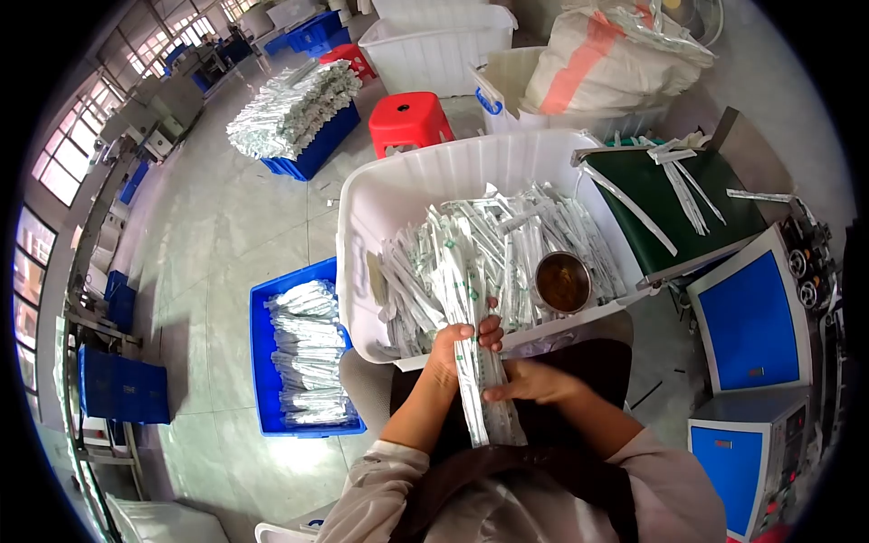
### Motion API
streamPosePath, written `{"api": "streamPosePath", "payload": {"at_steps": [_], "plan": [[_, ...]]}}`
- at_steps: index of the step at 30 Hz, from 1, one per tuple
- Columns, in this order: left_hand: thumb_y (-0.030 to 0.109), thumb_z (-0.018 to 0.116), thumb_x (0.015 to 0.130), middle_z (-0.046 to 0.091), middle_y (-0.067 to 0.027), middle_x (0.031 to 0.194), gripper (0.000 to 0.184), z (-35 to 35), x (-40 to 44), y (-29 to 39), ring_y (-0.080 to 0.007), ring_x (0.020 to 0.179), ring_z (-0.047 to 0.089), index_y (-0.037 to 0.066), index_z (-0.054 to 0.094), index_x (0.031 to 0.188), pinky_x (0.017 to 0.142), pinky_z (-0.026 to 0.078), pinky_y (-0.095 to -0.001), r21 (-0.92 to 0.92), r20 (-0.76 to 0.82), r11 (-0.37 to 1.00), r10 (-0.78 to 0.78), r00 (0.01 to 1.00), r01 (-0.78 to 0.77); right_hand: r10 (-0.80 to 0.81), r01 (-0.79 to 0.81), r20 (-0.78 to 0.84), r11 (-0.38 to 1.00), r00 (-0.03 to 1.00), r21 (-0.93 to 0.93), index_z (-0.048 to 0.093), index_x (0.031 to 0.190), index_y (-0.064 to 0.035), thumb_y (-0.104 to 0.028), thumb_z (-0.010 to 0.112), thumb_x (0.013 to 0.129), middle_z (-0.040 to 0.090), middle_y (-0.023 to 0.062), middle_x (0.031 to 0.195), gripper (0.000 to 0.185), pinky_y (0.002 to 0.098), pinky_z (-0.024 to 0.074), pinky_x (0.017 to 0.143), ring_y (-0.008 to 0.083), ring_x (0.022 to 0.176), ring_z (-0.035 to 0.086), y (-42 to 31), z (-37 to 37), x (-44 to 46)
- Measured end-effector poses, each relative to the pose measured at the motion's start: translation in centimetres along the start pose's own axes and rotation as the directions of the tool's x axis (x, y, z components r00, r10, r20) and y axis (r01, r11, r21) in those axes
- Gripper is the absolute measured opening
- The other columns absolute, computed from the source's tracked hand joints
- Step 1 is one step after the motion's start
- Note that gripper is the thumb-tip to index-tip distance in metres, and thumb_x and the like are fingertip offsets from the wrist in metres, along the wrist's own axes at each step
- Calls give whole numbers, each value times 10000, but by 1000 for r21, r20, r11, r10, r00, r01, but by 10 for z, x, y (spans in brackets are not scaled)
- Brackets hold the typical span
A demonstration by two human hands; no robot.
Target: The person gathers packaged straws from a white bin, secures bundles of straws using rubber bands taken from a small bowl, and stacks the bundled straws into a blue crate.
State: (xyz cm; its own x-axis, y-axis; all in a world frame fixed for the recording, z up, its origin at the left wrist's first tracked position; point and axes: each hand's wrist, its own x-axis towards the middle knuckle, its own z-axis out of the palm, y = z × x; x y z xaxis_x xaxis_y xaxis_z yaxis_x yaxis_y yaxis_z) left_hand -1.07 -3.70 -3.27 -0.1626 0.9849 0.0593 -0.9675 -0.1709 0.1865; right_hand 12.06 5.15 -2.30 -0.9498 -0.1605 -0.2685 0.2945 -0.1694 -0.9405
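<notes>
Over the near rim of the white tub (389, 195), a bundle of wrapped strips (470, 385) extends lengthwise; the left hand (462, 351) is closed around it, thumb and fingers on opposite sides; the right hand (532, 380) touches its lower part with the thumb, its finger closure hidden; loose strips (529, 226) and a round cup (563, 281) lie inside the tub; a blue crate (262, 362) stands to the left.

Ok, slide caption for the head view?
Left hand grips a bundle of strips, right hand against it, by a white bin.
</notes>
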Motion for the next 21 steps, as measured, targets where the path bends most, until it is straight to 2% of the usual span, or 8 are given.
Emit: {"api": "streamPosePath", "payload": {"at_steps": [1,2,3,6,9,16,18,21], "plan": [[123,645,581,424,-16,696,563,-8,-2,1,-132,595,434,36,412,1086,659,438,-292,25,-31,999,-20,999,21,-136,100,-101,948,985,-302,455,1107,36,-302,695,716,579,117,967,569,311,430,802,179,907,553,4,-28,6],[126,648,583,433,-19,710,549,-14,-1,2,-132,609,443,36,419,1074,660,434,-294,45,-61,998,-34,998,37,-125,161,-119,914,985,374,407,1160,35,-283,717,694,533,124,1077,643,331,388,883,202,1039,489,-31,-41,12],[124,649,592,433,-18,720,512,-12,3,-2,-131,621,442,30,443,1051,668,445,-301,-10,-11,997,-82,997,82,-394,302,-385,912,835,-278,297,1260,-10,-268,692,715,398,123,1252,721,350,305,968,216,1182,358,-38,-70,22],[122,642,613,484,-48,751,463,-3,24,-16,-157,666,501,2,472,1026,701,471,-337,52,80,977,-212,974,208,-776,224,-201,403,598,-888,362,1249,0,-274,645,752,378,120,1293,634,332,283,979,207,1206,333,-126,-92,51],[131,647,637,519,-100,810,532,-6,32,-16,-217,755,545,-28,442,1101,830,450,-406,97,156,959,-277,948,265,-281,227,-28,828,959,-513,578,1029,14,-204,513,834,589,121,1048,300,306,366,911,196,1054,504,-138,-98,71],[147,705,597,506,-96,844,593,-27,-14,-7,-243,780,538,-5,426,1098,802,451,-396,90,-109,993,-60,992,70,-38,83,102,870,994,-487,613,953,2,-279,438,883,636,123,875,338,272,450,770,175,835,604,-69,-56,122],[113,685,585,458,-26,707,531,-33,-32,9,-163,619,488,31,430,1044,708,462,-349,92,-207,994,71,976,-53,171,-175,38,950,985,260,559,1039,16,-378,480,853,606,178,948,443,277,456,750,199,838,602,-48,-50,164],[108,678,586,437,-26,677,501,-35,-70,38,-158,597,472,53,437,1022,709,453,-339,50,-83,945,328,941,-325,-177,-317,-413,403,893,-859,463,1134,58,-371,618,739,533,229,1030,603,345,440,782,251,937,543,24,-26,229]]}}
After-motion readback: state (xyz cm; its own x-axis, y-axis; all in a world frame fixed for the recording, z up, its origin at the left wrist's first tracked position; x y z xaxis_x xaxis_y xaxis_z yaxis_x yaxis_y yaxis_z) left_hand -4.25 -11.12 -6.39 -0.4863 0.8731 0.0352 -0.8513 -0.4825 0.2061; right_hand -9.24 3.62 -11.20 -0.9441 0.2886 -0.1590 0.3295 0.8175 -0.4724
